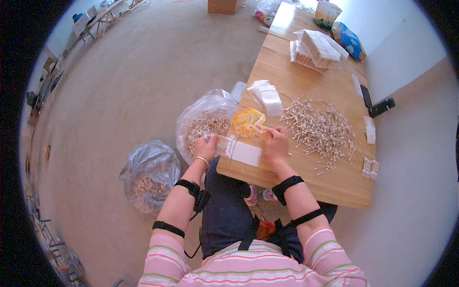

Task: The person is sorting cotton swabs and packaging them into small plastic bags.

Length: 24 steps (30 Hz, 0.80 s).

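My left hand (205, 147) is closed around one end of a clear packet of cotton swabs (223, 145) at the table's near left corner. A white rectangular card (246, 154) lies beside that packet, close to the edge. My right hand (276, 142) is closed over the table, its fingertips pinching a small yellow card at the edge of a pile of yellow printed cards (247, 121). Loose cotton swabs (322, 129) are heaped to the right of that hand. Beyond the yellow cards rests a fanned stack of clear plastic bags (267, 98).
Filled swab packs (318, 50) are stacked farther up the wooden table (301, 184). By the wall stand a black cylinder (381, 107), a dark phone-like object (366, 95) and small white boxes (370, 168). Two plastic sacks of swabs (206, 126) (150, 177) sit on the floor at left.
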Motion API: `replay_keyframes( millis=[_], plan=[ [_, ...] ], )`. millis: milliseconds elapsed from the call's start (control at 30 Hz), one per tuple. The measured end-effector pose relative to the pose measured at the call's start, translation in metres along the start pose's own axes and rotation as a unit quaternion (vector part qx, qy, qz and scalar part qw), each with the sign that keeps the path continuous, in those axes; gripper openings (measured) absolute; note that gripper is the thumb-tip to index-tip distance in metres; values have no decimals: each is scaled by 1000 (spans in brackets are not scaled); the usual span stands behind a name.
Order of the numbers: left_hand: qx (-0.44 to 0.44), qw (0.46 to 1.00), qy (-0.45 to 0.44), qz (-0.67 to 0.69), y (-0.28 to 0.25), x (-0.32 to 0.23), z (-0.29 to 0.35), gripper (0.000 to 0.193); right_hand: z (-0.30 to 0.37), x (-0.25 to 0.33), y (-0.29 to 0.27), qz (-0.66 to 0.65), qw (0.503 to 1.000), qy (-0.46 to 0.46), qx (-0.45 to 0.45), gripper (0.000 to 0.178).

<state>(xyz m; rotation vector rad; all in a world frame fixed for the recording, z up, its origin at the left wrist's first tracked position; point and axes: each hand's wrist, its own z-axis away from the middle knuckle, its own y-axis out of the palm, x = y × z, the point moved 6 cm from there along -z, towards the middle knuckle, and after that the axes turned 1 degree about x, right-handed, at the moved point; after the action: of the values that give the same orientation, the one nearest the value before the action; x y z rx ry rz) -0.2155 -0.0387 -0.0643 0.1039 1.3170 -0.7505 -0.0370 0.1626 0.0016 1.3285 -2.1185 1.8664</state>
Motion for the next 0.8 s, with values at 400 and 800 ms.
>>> replay_keyframes(
  millis=[400, 800],
  plan=[
    [-1, 999, 1, -32, 1, -17, 7, 30, 35, 13, 36, -447, 809, 282, 259, 11],
    [-21, 999, 28, -14, 0, -5, 2, 30, 55, 48, 58, -364, 837, 311, 266, 14]
  ],
)
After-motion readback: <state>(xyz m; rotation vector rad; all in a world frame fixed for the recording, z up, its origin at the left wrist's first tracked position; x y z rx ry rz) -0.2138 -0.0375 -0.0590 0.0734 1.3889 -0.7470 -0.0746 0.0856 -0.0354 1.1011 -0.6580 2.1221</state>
